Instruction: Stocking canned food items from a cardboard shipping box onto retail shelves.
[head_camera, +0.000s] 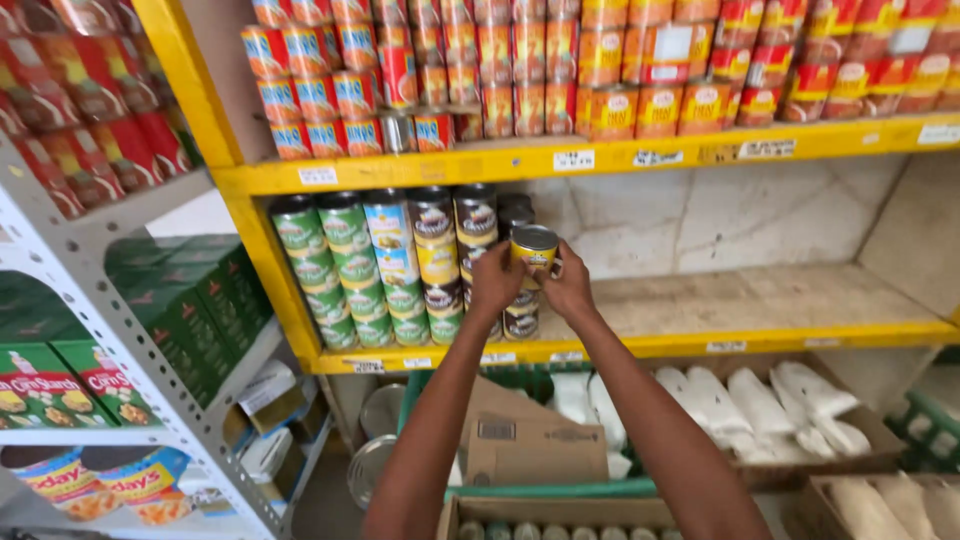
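Both my hands reach up to the middle yellow shelf (700, 345). My left hand (495, 280) and my right hand (570, 290) together grip one small can with a yellow label and silver lid (535, 247). The can sits atop a short stack of similar cans (521, 318) at the right end of the stocked rows. To its left stand stacked columns of cans: green-labelled ones (320, 265), blue-and-green ones (392, 265), and dark-and-yellow ones (437, 255).
The upper shelf holds red, blue and orange cans (480, 70). A wooden shelf board (760, 300) stretches right of the stack. Below lie white bags in a box (760, 405), a brown carton (520, 440) and a box of cans (560, 530). A grey rack (110, 340) with green boxes stands left.
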